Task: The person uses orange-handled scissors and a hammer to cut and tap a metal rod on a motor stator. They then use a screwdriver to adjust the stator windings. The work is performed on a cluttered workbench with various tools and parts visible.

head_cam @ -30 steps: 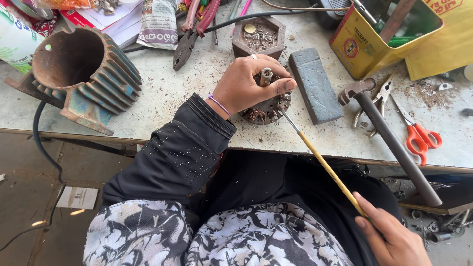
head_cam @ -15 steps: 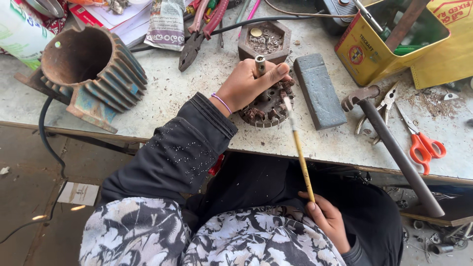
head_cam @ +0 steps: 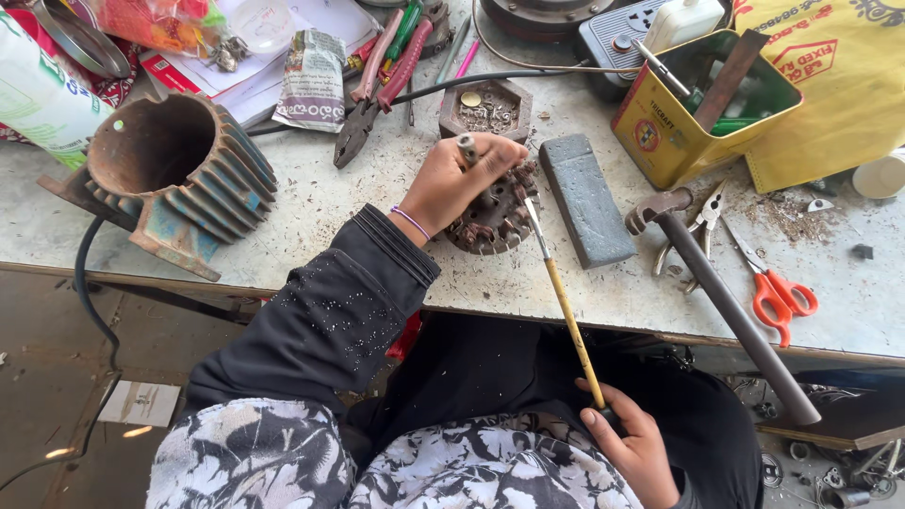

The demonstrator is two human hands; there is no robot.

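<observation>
Left hand: the left hand (head_cam: 462, 179) was clamped down over a round motor armature (head_cam: 495, 215) sitting on the workbench (head_cam: 311, 245), fingers curled round its shaft, which poked up past the knuckles.
Right hand: the right hand (head_cam: 633, 443) was down near the lap, fingers closed on the end of a long yellow-handled tool (head_cam: 566, 306).
Tool tip: its thin metal end reached up to the armature's right edge, touching it or just shy, couldn't tell which.
Armature spot: near the front edge of the bench, just left of a grey rectangular block (head_cam: 586, 200).
Other stuff: finned motor housing (head_cam: 174, 170) well off to the left, hammer (head_cam: 716, 292) and orange scissors (head_cam: 778, 292) off to the right, yellow tin (head_cam: 702, 108) behind the block, pliers (head_cam: 377, 85) and a small hexagonal tray (head_cam: 485, 108) at the back.
</observation>
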